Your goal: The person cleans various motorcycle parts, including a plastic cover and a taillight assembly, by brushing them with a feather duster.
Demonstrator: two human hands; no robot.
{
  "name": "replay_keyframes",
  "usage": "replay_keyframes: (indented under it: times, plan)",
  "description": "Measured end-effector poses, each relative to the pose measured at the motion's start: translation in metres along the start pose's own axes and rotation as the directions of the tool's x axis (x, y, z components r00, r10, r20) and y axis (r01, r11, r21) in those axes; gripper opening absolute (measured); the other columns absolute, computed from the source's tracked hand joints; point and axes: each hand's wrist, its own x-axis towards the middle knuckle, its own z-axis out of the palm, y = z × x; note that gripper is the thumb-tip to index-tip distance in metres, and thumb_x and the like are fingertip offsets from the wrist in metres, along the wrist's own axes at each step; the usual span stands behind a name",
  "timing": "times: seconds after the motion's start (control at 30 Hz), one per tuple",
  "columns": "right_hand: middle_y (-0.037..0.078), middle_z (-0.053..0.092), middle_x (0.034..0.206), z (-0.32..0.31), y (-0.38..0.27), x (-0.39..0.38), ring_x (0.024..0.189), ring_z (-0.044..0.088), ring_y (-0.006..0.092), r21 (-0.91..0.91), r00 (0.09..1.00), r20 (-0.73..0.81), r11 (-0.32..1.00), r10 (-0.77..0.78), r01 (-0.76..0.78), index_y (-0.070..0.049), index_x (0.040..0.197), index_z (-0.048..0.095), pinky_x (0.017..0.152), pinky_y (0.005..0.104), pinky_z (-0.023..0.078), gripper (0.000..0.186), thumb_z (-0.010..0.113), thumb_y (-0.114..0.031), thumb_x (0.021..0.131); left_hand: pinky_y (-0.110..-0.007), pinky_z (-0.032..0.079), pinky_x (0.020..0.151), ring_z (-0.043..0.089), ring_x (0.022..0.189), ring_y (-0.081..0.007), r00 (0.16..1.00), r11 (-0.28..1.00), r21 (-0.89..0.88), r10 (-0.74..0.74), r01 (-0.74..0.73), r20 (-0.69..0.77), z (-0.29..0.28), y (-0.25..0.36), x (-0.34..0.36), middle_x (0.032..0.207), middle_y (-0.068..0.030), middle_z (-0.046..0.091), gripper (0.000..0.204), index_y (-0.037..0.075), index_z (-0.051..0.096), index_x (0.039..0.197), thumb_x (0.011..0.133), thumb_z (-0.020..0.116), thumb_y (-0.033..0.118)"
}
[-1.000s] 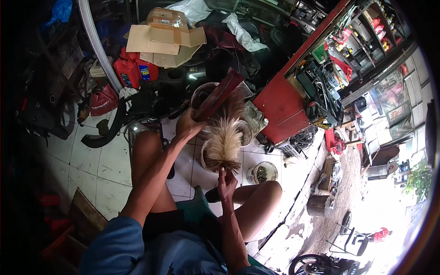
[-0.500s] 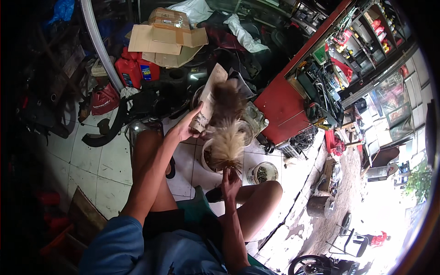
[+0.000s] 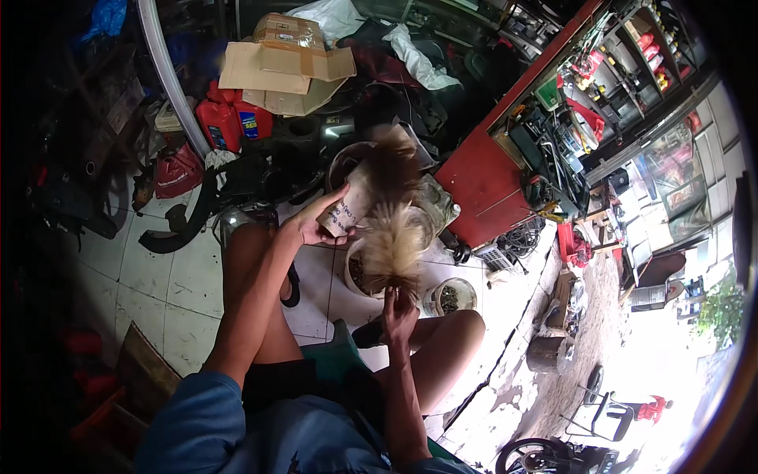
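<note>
My left hand (image 3: 322,224) grips a pale, worn box-like piece (image 3: 347,212) with handwriting on its near end, thumb along one side and fingers beneath. My right hand (image 3: 400,316) is closed round the lower end of a feather duster (image 3: 393,241), whose handle is mostly hidden in the fist. Pale tan feathers fill the duster's near part; its dark brown far part is smeared by motion and overlaps the right side of the pale piece. Below the duster stands a white bucket (image 3: 353,272) with small bits in it, partly covered by the feathers.
Another small bucket (image 3: 450,299) with small parts stands by my right knee. Opened cardboard (image 3: 276,67) and red jugs (image 3: 223,118) lie beyond. A red cabinet (image 3: 483,186) borders the right. A black curved part (image 3: 183,233) rests on the white tiles at left.
The pale piece has tipped, so it looks shorter and its written end faces me more. The duster's dark far part has shifted slightly away from me; my right hand has barely moved.
</note>
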Motion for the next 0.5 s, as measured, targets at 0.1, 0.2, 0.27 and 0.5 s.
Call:
replay_keyframes:
  times: [0.1,0.2,0.27,0.5]
  plan:
    - [0.013,0.056,0.070,0.001,-0.011,-0.001,0.064,0.046,0.0170,0.000,1.000,-0.004,1.000,-0.001,0.001,0.007,0.088,0.057,0.061,0.0339,0.042,0.035,0.058,-0.027,0.096,-0.023,0.040,0.037,0.061,0.054,-0.0223,0.994,0.996,0.077,0.027,-0.035,0.106,-0.012,-0.002,0.003,0.076,-0.0127,0.065,0.074,0.008,0.062,0.110,0.077,0.061,0.075]
    - [0.012,0.059,0.072,-0.004,-0.008,0.002,0.067,0.048,0.0159,-0.026,0.996,-0.045,0.997,0.077,-0.079,0.009,0.090,0.059,0.063,0.0320,0.044,0.035,0.059,-0.026,0.096,-0.031,0.047,0.047,0.065,0.066,-0.0230,0.980,0.992,0.109,-0.086,0.067,0.180,-0.015,-0.002,0.005,0.083,-0.0093,0.066,0.069,0.006,0.062,0.116,0.084,0.060,0.067]
    - [0.010,0.058,0.071,-0.004,-0.007,0.001,0.068,0.048,0.0142,-0.006,0.999,-0.030,0.999,0.031,-0.032,0.010,0.091,0.059,0.063,0.0310,0.044,0.036,0.059,-0.026,0.096,-0.030,0.046,0.046,0.065,0.065,-0.0229,0.976,0.987,0.145,-0.094,0.066,0.198,-0.017,0.000,0.007,0.082,-0.0104,0.066,0.069,0.006,0.062,0.114,0.084,0.058,0.068]
    - [0.012,0.055,0.067,-0.008,-0.002,0.002,0.064,0.045,0.0139,-0.098,0.995,-0.013,0.990,0.101,-0.102,0.008,0.096,0.062,0.060,0.0328,0.041,0.036,0.058,-0.028,0.096,-0.031,0.047,0.047,0.064,0.061,-0.0242,0.988,0.986,0.157,-0.070,0.048,0.137,0.005,-0.002,-0.008,0.082,-0.0128,0.067,0.069,0.010,0.062,0.108,0.081,0.057,0.073]
